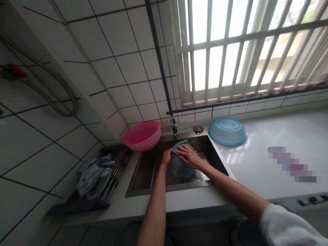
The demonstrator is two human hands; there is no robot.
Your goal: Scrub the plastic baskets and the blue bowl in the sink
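Over the steel sink (138,177), my left hand (166,158) grips the rim of a blue perforated colander (177,169), held tilted with its rounded outside facing me. My right hand (188,156) presses a green cloth (182,144) against the colander's upper side, fingers spread flat over the cloth. Both forearms reach in from the bottom of the view, with a white sleeve on the right arm.
A pink colander (142,135) sits at the sink's back left corner and a blue basin (227,132) lies upside down on the white counter (269,143) at right. A tap (174,127) stands behind the sink. A grey rag (93,174) lies on a rack at left.
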